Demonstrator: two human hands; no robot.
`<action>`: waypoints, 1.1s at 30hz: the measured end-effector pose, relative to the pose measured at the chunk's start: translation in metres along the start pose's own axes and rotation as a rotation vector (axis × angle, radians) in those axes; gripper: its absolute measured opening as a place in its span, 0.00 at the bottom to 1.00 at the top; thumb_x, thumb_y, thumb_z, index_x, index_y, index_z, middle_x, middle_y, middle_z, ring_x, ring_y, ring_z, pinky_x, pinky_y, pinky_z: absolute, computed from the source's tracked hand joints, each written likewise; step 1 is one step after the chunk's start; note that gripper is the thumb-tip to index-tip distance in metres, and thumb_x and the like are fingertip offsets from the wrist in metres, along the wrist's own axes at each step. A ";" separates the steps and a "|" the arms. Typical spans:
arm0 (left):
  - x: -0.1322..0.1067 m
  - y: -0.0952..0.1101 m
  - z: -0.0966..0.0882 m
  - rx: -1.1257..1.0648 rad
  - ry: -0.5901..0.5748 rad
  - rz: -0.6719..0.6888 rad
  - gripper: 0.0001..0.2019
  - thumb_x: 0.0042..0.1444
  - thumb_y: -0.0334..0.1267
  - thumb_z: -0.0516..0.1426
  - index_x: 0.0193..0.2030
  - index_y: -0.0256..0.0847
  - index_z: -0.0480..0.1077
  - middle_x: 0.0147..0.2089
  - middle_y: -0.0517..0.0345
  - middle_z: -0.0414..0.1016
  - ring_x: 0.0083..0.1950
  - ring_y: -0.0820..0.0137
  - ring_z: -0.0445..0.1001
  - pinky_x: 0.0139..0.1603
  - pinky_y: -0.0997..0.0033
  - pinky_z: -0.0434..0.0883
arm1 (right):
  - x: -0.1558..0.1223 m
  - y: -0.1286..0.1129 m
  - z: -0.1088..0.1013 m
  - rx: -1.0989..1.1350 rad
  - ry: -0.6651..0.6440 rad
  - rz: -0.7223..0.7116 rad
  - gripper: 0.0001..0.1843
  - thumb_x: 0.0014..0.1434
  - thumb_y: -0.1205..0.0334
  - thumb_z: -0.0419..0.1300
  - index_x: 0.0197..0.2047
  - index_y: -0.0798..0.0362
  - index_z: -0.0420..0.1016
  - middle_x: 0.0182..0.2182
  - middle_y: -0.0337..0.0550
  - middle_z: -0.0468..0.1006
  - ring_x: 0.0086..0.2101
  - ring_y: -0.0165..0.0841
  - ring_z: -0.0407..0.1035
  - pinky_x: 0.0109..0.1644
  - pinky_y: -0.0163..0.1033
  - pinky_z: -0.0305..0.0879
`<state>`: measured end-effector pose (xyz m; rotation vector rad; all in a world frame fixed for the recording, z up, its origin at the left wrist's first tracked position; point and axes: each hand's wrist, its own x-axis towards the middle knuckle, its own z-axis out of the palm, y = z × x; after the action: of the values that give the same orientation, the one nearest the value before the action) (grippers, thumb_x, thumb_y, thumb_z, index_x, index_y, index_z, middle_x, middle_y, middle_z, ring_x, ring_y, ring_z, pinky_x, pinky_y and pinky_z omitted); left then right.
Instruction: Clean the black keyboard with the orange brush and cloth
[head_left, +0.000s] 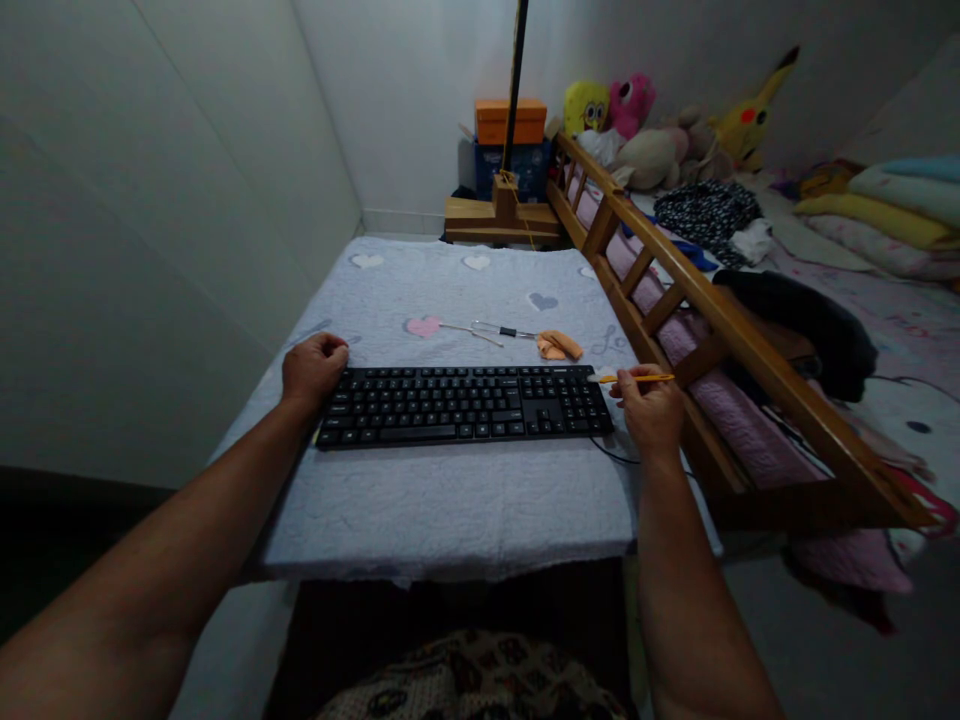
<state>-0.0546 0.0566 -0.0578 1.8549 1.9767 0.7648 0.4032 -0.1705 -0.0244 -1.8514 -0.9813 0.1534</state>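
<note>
A black keyboard [450, 405] lies on the cloth-covered table. My right hand [651, 405] pinches a small brush [637, 378] with a yellow handle. Its pale bristle end is over the keyboard's upper right corner; whether it touches the keys I cannot tell. At the upper left corner, my left hand [313, 368] rests with its fingers curled closed, against or right beside the keyboard. Anything inside those fingers is hidden. Just behind the keyboard lie a wire tool [508, 332] with a black middle, like a keycap puller, and a crumpled orange cloth [559, 346].
The table wears a pale blue cloth [450, 510] with heart prints. A wooden bed rail [667, 270] runs close along the right side. Stuffed toys [649, 150] and bedding lie beyond it. Boxes [511, 122] and a wooden stand [502, 215] are behind the table.
</note>
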 end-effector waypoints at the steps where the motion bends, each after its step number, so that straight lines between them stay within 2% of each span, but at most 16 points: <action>1: 0.000 0.000 0.000 0.000 -0.002 0.004 0.11 0.58 0.41 0.57 0.42 0.40 0.78 0.41 0.55 0.82 0.43 0.63 0.76 0.52 0.66 0.70 | -0.002 0.001 -0.002 -0.011 -0.005 0.003 0.23 0.61 0.35 0.61 0.36 0.48 0.72 0.26 0.42 0.81 0.29 0.40 0.80 0.33 0.42 0.76; 10: 0.001 -0.001 0.001 0.011 -0.001 -0.001 0.12 0.59 0.41 0.56 0.43 0.40 0.78 0.42 0.54 0.82 0.44 0.63 0.76 0.52 0.66 0.70 | -0.018 0.003 -0.028 -0.042 -0.039 0.057 0.26 0.59 0.31 0.63 0.34 0.47 0.73 0.24 0.43 0.82 0.28 0.41 0.80 0.33 0.43 0.76; 22: 0.003 -0.004 0.003 0.004 0.009 0.017 0.11 0.57 0.41 0.57 0.42 0.41 0.77 0.41 0.54 0.82 0.45 0.61 0.77 0.53 0.64 0.70 | -0.033 -0.006 -0.053 -0.131 -0.112 0.076 0.25 0.59 0.32 0.61 0.31 0.46 0.73 0.23 0.44 0.81 0.25 0.40 0.77 0.30 0.42 0.71; 27: 0.004 -0.007 0.004 0.013 0.006 0.017 0.12 0.58 0.42 0.56 0.43 0.40 0.78 0.42 0.54 0.82 0.44 0.61 0.76 0.52 0.64 0.70 | -0.034 -0.005 -0.064 -0.152 -0.146 0.093 0.22 0.60 0.36 0.61 0.31 0.46 0.73 0.22 0.43 0.81 0.24 0.39 0.76 0.28 0.40 0.69; 33: 0.003 -0.005 0.003 0.016 0.010 0.010 0.14 0.57 0.42 0.57 0.44 0.39 0.79 0.42 0.54 0.83 0.45 0.62 0.77 0.53 0.65 0.71 | -0.033 -0.008 -0.057 0.029 -0.069 0.119 0.21 0.59 0.37 0.65 0.36 0.48 0.73 0.24 0.43 0.82 0.25 0.39 0.78 0.29 0.40 0.73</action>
<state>-0.0568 0.0597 -0.0626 1.8744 1.9874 0.7651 0.4054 -0.2324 0.0003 -1.8894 -0.9114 0.3036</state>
